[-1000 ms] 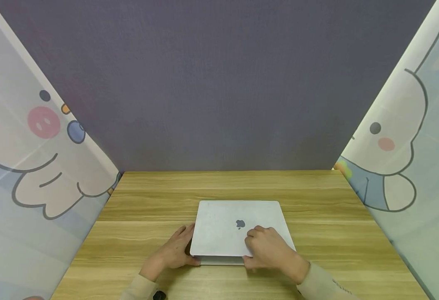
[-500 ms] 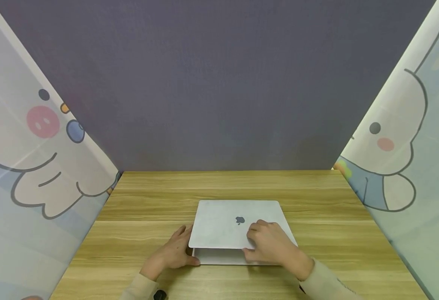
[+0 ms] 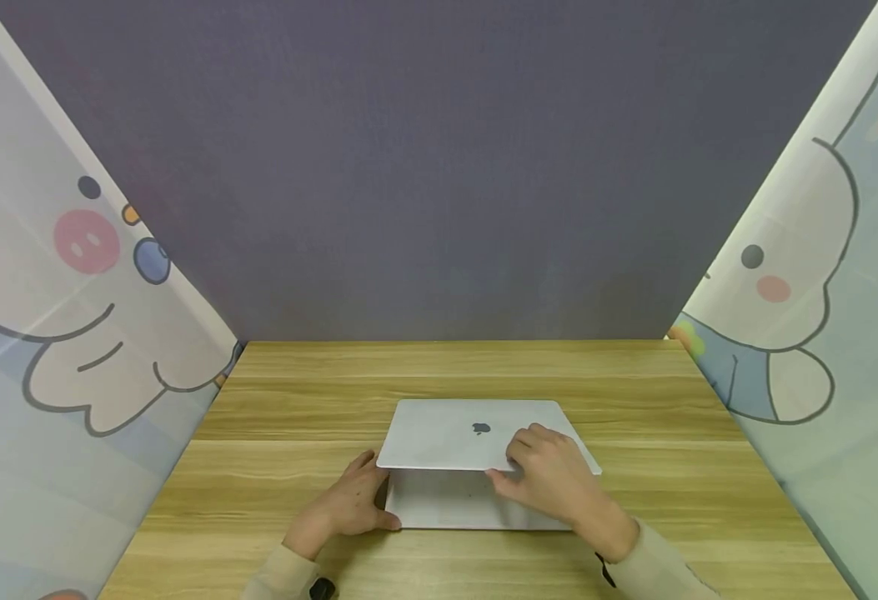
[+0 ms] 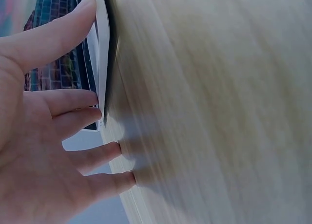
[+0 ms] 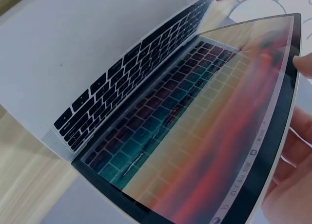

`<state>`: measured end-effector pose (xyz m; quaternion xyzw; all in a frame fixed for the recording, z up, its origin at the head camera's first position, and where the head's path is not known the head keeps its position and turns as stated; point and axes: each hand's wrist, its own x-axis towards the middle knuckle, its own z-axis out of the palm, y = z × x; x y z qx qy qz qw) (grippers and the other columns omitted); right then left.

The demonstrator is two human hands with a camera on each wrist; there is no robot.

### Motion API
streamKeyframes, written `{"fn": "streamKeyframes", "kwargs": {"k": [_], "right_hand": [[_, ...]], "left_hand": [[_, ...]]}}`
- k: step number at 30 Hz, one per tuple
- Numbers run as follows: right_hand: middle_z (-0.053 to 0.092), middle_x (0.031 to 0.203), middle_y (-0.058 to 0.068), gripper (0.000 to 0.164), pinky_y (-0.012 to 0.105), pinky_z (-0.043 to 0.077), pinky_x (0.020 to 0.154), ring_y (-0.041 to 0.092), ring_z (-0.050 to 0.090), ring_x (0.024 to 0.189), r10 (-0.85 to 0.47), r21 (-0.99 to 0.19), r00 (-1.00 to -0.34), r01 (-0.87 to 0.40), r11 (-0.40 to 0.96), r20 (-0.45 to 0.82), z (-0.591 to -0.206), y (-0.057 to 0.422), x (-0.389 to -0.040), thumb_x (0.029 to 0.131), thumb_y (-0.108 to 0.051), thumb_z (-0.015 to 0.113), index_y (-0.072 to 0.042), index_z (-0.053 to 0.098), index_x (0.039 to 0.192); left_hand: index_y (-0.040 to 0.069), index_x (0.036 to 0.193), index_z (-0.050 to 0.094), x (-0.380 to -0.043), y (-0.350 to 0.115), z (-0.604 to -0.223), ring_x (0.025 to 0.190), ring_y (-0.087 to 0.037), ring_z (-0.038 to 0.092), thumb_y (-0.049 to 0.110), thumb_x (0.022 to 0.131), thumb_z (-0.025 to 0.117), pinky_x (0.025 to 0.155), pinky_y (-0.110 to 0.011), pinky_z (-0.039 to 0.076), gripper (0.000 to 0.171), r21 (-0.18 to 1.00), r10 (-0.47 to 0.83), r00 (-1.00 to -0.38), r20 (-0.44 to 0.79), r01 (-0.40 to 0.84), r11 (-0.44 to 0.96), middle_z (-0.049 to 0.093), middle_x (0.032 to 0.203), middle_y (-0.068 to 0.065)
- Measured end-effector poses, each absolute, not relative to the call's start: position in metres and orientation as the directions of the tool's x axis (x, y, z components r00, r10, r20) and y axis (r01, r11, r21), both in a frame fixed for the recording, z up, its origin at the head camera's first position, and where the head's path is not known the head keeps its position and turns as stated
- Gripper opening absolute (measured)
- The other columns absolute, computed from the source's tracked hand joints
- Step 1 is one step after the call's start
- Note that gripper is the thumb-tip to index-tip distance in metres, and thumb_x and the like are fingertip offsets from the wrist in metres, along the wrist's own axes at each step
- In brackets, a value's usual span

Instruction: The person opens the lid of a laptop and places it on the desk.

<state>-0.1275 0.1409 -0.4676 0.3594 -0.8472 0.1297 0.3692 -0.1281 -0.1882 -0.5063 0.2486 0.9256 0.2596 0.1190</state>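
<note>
A silver laptop (image 3: 427, 435) with a dark apple logo lies on the table, its lid partly raised toward the back. My right hand (image 3: 551, 477) pinches the lid's front edge, thumb under it and curled fingers on top. My left hand (image 3: 350, 502) is at the left side, its thumb by the base's front left corner. In the left wrist view its fingers (image 4: 95, 158) are spread and nearly straight, some at the laptop's edge and others on the tabletop. The right wrist view shows a lit, colourful screen (image 5: 224, 156) mirroring the black keyboard (image 5: 124, 85).
The wood-grain table (image 3: 439, 371) reaches back to a tall dark grey panel (image 3: 446, 183). Cartoon-printed sheets hang on either side, a left one (image 3: 18, 275) and a right one (image 3: 874, 317).
The lid's front edge has risen and tilted back with my right hand, widening the gap over the base. My left hand stays at the left side.
</note>
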Motion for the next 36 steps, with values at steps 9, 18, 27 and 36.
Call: {"fn": "streamKeyframes", "kwargs": {"k": [9, 18, 27, 36], "right_hand": [[0.056, 0.06, -0.004, 0.05, 0.029, 0.048, 0.047, 0.016, 0.054, 0.056, -0.382, 0.017, -0.437, -0.639, 0.769, 0.814, -0.461, 0.146, -0.13, 0.082, -0.055, 0.074, -0.013, 0.059, 0.059], [0.053, 0.059, 0.0, 0.073, 0.029, 0.04, 0.048, 0.017, 0.045, 0.053, -0.269, -0.01, -0.451, -0.525, 0.851, 0.851, -0.459, 0.147, -0.133, 0.092, -0.074, 0.051, -0.01, 0.057, 0.057], [0.051, 0.057, -0.001, 0.074, 0.028, 0.035, 0.048, 0.018, 0.041, 0.052, -0.249, -0.022, -0.451, -0.516, 0.856, 0.857, -0.456, 0.146, -0.136, 0.091, -0.075, 0.051, -0.01, 0.055, 0.057], [0.054, 0.057, 0.0, 0.076, 0.029, 0.037, 0.048, 0.018, 0.044, 0.053, -0.238, -0.028, -0.456, -0.504, 0.863, 0.858, -0.452, 0.146, -0.143, 0.091, -0.077, 0.048, -0.009, 0.055, 0.057]], "left_hand": [[-0.011, 0.148, 0.042, -0.13, -0.187, -0.508, 0.143, -0.055, 0.026, 0.032, 0.075, 0.09, 0.115, -0.066, 0.024, 0.098, 0.504, 0.503, -0.857, -0.112, 0.387, 0.772, 0.035, 0.159, -0.024], [-0.009, 0.146, 0.047, -0.129, -0.186, -0.506, 0.143, -0.057, 0.027, 0.033, 0.074, 0.09, 0.113, -0.067, 0.029, 0.093, 0.516, 0.5, -0.857, -0.127, 0.373, 0.771, 0.034, 0.16, -0.024], [-0.009, 0.146, 0.047, -0.129, -0.186, -0.505, 0.143, -0.057, 0.027, 0.032, 0.074, 0.09, 0.113, -0.067, 0.029, 0.093, 0.513, 0.498, -0.858, -0.126, 0.373, 0.773, 0.035, 0.159, -0.025], [-0.011, 0.144, 0.047, -0.129, -0.184, -0.506, 0.143, -0.054, 0.03, 0.031, 0.074, 0.09, 0.113, -0.064, 0.032, 0.093, 0.507, 0.511, -0.849, -0.132, 0.385, 0.771, 0.034, 0.159, -0.027]]}}
